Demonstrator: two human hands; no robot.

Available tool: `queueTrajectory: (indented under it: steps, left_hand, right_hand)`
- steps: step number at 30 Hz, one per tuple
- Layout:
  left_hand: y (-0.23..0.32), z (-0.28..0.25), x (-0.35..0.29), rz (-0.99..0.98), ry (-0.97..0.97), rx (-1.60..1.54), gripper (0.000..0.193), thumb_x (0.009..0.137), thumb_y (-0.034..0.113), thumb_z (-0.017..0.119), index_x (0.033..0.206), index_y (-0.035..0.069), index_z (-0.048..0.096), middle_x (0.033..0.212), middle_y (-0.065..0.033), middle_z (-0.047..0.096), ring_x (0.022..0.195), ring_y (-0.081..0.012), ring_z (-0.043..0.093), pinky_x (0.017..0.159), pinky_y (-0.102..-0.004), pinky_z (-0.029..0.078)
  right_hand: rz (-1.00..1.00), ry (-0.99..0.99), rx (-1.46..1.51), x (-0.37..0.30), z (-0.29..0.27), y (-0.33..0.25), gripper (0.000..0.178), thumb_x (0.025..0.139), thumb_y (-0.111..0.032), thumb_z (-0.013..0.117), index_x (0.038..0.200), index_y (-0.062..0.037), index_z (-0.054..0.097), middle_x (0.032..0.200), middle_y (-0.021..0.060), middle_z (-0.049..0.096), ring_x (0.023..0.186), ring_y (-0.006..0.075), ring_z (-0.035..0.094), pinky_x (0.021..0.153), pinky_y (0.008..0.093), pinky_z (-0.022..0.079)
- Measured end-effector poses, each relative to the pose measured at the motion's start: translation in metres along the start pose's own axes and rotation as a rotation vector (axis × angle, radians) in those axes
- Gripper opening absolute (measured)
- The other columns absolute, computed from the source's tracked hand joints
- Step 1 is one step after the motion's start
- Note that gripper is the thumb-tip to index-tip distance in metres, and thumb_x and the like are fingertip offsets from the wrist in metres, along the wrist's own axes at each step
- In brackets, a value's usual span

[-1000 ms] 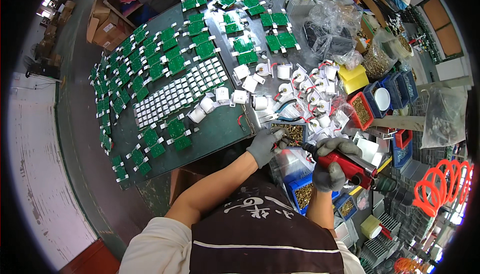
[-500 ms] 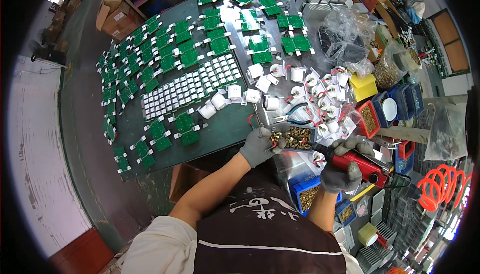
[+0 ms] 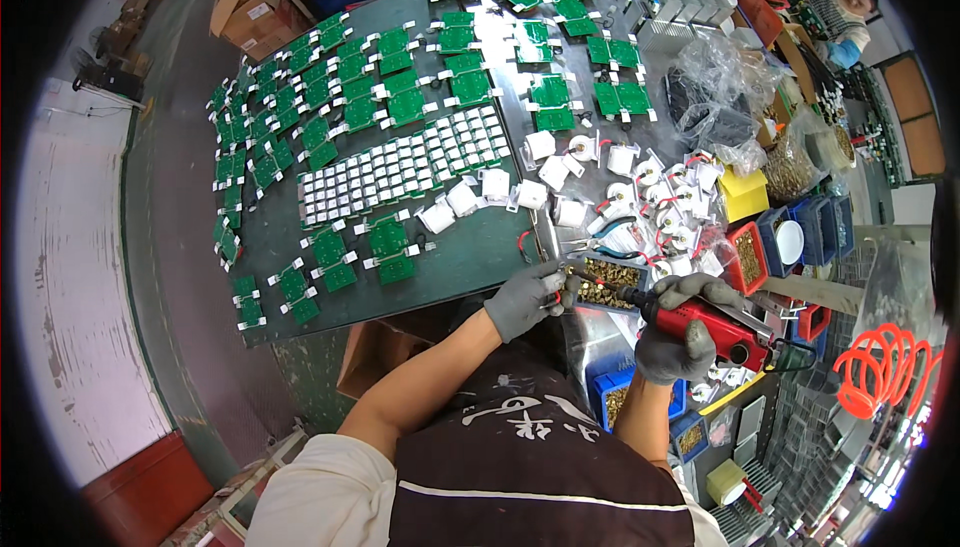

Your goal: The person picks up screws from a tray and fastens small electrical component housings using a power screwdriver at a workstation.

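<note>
My left hand (image 3: 527,304), in a grey glove, is closed with its fingertips pinched on a small brass-coloured part (image 3: 567,280); a bit of red shows beside it. The part is too small to make out fully. My right hand (image 3: 685,332), gloved too, is wrapped round a red power screwdriver (image 3: 722,339) with a black nose. Its thin bit points left, toward the fingertips of my left hand; I cannot tell whether it touches the part. Just beyond the two hands stands a bin of small brass pieces (image 3: 640,274).
Pliers (image 3: 597,241) lie beyond the bin, near white cylindrical parts (image 3: 672,197) with red wires. Rows of green circuit boards (image 3: 404,97) cover the table (image 3: 460,282). A blue bin (image 3: 597,384) sits by my right forearm. An orange coiled hose (image 3: 870,372) hangs at right. Another person (image 3: 845,22) is at the far right.
The view has shifted slightly, so the table and its parts appear farther right. Both hands keep their holds, and the screwdriver still points at the left fingertips.
</note>
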State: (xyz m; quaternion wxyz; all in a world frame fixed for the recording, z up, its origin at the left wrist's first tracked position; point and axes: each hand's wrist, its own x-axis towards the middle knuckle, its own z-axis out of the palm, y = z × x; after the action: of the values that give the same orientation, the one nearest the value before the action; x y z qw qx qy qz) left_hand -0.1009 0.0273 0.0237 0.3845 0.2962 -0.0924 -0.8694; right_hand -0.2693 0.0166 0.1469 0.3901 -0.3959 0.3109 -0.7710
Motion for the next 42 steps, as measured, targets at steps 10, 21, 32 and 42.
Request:
queueTrajectory:
  steps: [10, 21, 32, 42]
  left_hand:
    - [-0.002, -0.018, 0.004, 0.606, 0.354, 1.147, 0.015, 0.088, 0.019, 0.063, 0.097, 0.007, 0.067, 0.078, -0.0079, 0.06, 0.066, -0.0199, 0.057, 0.059, -0.0331, 0.045]
    - [0.022, -0.013, 0.002, 0.777, 0.214, 1.9, 0.017, 0.08, 0.026, 0.066, 0.093, 0.015, 0.064, 0.08, -0.0051, 0.058, 0.067, -0.0242, 0.061, 0.056, -0.0368, 0.049]
    - [0.028, -0.022, 0.025, 0.691, 0.214, 1.596, 0.014, 0.085, 0.024, 0.063, 0.092, 0.012, 0.063, 0.085, -0.0059, 0.058, 0.073, -0.0241, 0.058, 0.063, -0.0361, 0.047]
    - [0.038, -0.063, 0.021, 0.243, -0.051, 0.783, 0.019, 0.088, 0.015, 0.057, 0.095, 0.0, 0.066, 0.087, -0.003, 0.055, 0.081, -0.0135, 0.051, 0.075, -0.0283, 0.042]
  right_hand:
    - [0.008, 0.001, -0.013, 0.005, 0.012, 0.001, 0.043, 0.072, -0.019, 0.062, 0.11, -0.0015, 0.052, 0.089, 0.0173, 0.059, 0.07, 0.0213, 0.06, 0.071, 0.0388, 0.052]
    - [0.113, 0.008, -0.055, 0.013, 0.015, 0.008, 0.044, 0.069, -0.019, 0.062, 0.107, 0.0002, 0.051, 0.086, 0.0171, 0.058, 0.069, 0.0224, 0.061, 0.069, 0.0393, 0.053]
    - [0.044, -0.098, -0.09, 0.022, 0.022, 0.032, 0.042, 0.072, -0.02, 0.062, 0.107, 0.0004, 0.051, 0.084, 0.0165, 0.057, 0.065, 0.0207, 0.058, 0.066, 0.038, 0.053]
    - [0.205, -0.159, -0.055, 0.019, 0.025, 0.057, 0.042, 0.072, -0.023, 0.063, 0.107, -0.002, 0.05, 0.086, 0.0146, 0.056, 0.069, 0.0211, 0.058, 0.065, 0.0361, 0.05]
